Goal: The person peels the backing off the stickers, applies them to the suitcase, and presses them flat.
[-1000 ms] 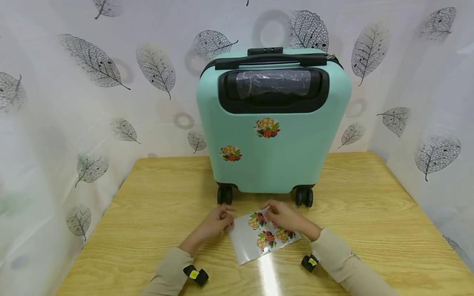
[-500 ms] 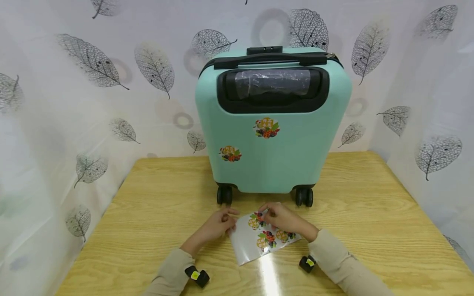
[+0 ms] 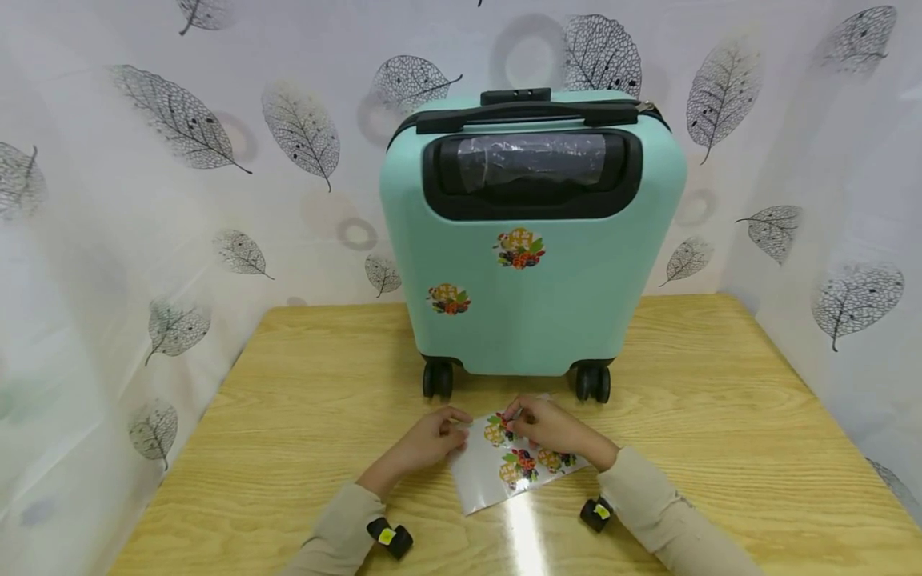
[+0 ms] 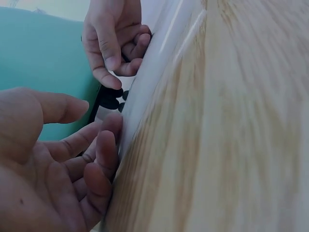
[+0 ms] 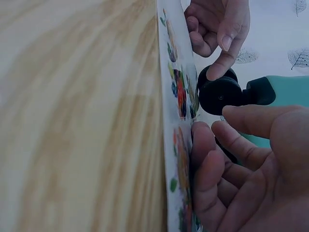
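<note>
L hand (image 3: 425,442) is resting w/ fingers loosely curled at the sticker sheet (image 3: 475,478), thumb & index standing apart. R hand (image 3: 551,425) is touching the sheet's opp. side, by the printed stickers (image 3: 519,467), thumb-index gap showing narrow. Sheet is lying btwn & below both hands, on tabletop (image 3: 310,392). Suitcase (image 3: 533,320) is standing just beyond both, bearing 2 fruit decals (image 3: 520,250).

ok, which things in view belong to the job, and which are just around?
Job (my read):
sticker sheet, left hand and right hand at it
teal suitcase, likely: similar stickers on it

Just around:
wood-grain table, only the support
leaf-print backdrop
black wrist units
</note>
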A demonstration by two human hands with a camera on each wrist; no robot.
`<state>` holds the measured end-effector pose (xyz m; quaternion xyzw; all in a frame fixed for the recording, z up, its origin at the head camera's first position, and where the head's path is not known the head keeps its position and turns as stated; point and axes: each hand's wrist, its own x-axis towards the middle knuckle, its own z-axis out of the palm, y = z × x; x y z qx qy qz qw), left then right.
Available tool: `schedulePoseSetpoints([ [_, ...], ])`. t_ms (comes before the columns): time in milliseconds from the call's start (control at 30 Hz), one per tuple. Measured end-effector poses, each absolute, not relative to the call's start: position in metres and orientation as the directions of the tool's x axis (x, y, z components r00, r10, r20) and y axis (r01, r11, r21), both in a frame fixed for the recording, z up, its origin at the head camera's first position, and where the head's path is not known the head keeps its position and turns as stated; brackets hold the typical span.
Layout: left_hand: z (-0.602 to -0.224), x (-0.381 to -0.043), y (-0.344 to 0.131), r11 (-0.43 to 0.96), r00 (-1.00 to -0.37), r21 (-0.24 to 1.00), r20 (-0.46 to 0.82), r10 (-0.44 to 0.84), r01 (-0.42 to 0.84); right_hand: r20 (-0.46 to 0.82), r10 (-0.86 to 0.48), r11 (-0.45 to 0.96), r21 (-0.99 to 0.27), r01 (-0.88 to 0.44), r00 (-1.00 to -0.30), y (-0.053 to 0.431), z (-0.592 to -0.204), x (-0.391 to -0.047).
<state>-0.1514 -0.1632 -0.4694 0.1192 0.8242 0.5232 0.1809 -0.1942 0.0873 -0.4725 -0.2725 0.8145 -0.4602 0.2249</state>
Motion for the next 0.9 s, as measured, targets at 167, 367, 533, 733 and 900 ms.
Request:
schedulePoseSetpoints([
  [167, -0.473, -0.153, -0.159, 0.467, -0.902, 0.883, -0.162, 0.4, 0.048, -0.124, -0.646, 0.434, -0.871, -0.229, -0.753, 0.085, -0.471, -0.193],
  [367, -0.474, -0.154, -0.155, 0.504, -0.9, 0.859, -0.144, 0.412, 0.094, -0.122, -0.642, 0.44, -0.867, -0.233, -0.757, 0.084, -0.47, -0.192],
  [533, -0.474, -0.154, -0.153, 0.498, -0.897, 0.863, -0.15, 0.415, 0.086, -0.121, -0.643, 0.443, -0.864, -0.238, -0.757, 0.083, -0.471, -0.192],
  [733, -0.473, -0.155, -0.149, 0.473, -0.89, 0.879, -0.171, 0.422, 0.056, -0.135, -0.647, 0.451, -0.861, -0.234, -0.751, 0.082, -0.472, -0.193],
  [900, -0.475, -0.159, -0.145, 0.476, -0.891, 0.878, -0.18, 0.417, 0.045, -0.144, -0.654, 0.45, -0.863, -0.229, -0.742, 0.082, -0.471, -0.193],
])
